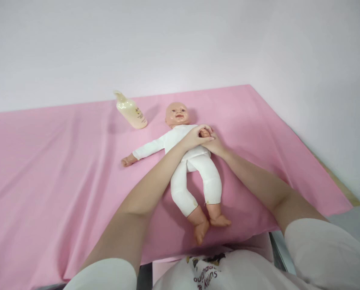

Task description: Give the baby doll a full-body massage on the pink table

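Note:
A baby doll [180, 139] with a bald plastic head and a white cloth body lies face up on the pink cloth. Its feet point towards me. My left hand [196, 136] reaches across the doll's chest and is closed around the small doll's hand [204, 133] on the right side. From the right, my right hand [216, 144] meets it there, closed at the same doll's hand; its fingers are partly hidden behind my left hand. The doll's other arm [148, 149] stretches out to the left, lying on the cloth.
A pale yellow pump bottle [133, 113] stands on the cloth left of the doll's head. The pink cloth [77, 161] covers the table and has folds at the left. A white wall [167, 48] rises behind the table.

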Motion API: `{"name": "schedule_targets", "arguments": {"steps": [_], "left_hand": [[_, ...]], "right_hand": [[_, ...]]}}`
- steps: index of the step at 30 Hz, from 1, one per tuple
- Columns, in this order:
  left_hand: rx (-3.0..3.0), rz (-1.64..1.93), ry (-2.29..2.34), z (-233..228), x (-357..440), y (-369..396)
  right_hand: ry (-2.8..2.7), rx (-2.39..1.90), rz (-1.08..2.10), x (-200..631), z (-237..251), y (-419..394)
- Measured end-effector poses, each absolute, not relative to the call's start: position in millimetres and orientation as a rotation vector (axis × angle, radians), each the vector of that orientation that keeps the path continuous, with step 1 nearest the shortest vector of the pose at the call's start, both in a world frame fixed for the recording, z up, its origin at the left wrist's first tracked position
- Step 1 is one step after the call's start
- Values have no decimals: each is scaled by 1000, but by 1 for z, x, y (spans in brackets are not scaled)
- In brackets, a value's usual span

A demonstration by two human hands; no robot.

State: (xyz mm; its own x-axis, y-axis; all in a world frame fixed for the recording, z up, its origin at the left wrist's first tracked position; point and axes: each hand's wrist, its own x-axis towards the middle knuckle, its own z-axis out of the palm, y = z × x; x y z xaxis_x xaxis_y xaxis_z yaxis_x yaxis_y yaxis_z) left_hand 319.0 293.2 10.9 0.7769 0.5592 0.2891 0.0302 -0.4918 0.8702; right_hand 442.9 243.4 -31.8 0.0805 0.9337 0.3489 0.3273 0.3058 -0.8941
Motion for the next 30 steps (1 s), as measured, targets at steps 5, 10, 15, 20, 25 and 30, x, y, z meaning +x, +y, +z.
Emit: {"name": "schedule_targets", "arguments": {"steps": [5, 10, 15, 20, 25, 30], "left_hand": [[2013, 697, 392, 8, 318, 295], [1981, 700, 390, 6, 320, 296], [1889, 709, 332, 4, 322, 298], [1909, 713, 333, 2, 322, 300], [1969, 704, 364, 3, 322, 301], [2008, 698, 379, 4, 321, 299]], "right_hand": [[-1397, -1201, 774, 444, -33, 244], [-1375, -1106, 819, 446, -41, 247], [-1311, -1077, 831, 447, -46, 247], [-1167, -1081, 865, 443, -48, 249], [-1184, -1149, 859, 447, -46, 252], [-1358, -1197, 772, 448, -39, 249]]}}
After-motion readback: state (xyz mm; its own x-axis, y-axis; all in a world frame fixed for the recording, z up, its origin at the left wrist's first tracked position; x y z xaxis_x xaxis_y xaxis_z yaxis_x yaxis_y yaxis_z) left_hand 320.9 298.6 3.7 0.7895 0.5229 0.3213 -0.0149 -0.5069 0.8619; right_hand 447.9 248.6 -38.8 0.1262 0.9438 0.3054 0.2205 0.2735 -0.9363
